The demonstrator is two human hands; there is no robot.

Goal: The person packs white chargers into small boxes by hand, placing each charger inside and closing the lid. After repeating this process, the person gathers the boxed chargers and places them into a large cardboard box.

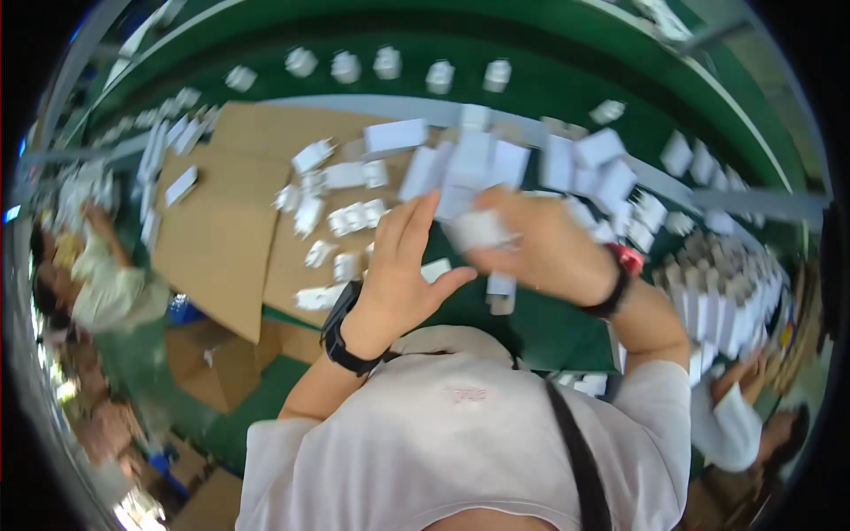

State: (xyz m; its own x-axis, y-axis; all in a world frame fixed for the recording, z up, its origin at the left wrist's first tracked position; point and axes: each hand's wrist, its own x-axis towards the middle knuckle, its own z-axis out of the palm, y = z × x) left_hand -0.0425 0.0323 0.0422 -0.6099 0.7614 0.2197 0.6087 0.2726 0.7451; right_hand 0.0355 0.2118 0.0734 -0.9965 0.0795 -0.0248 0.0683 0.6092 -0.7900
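My right hand (544, 246) is closed round a small white block (482, 230), smeared by motion, above the middle of the bench. Just to its left, my left hand (400, 257) is raised with its thumb stretched away from the fingers, and nothing shows in it. Beyond both hands lie several flat-sided white boxes (473, 159), loosely heaped. Left of my left hand, small white plug-like units (310, 212) are scattered over a brown cardboard sheet (226, 199); some seem to have prongs. Another white box (396, 135) lies at the sheet's far edge.
A green belt (549, 53) runs along the far side, carrying spaced white units (345, 66). At the right, many narrow white cartons (722, 292) stand packed together. A brown cardboard box (208, 363) sits low at the left. Other people (115, 279) are at both sides.
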